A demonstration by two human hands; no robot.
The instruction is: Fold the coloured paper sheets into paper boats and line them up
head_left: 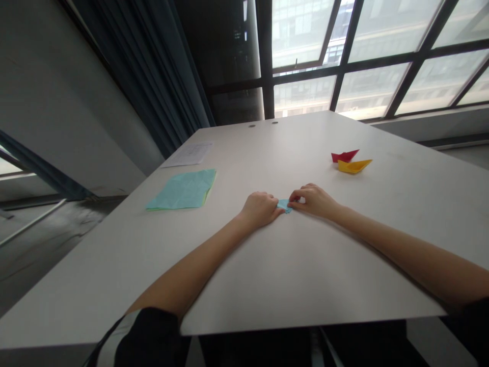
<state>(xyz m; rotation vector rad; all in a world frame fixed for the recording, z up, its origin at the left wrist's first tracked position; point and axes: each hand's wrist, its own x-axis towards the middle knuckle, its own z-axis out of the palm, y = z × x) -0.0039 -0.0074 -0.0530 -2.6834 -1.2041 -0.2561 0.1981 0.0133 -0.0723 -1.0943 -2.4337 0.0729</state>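
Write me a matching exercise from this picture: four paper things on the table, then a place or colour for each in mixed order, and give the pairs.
1. small folded paper
2. yellow paper boat
3. square sheets in a pile
4. printed sheet

A. white, on the far side of the pile, toward the curtain
B. right next to a red paper boat
C. light blue on top, green showing at the edge
D. between the left hand and the right hand

Pairs: 1-D, 2-B, 3-C, 4-A

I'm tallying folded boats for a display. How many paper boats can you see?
2: beyond the right hand, a yellow boat, with a red boat partly hidden behind it. Blue paper, partly covered by that hand and the left hand, shows no clear shape.
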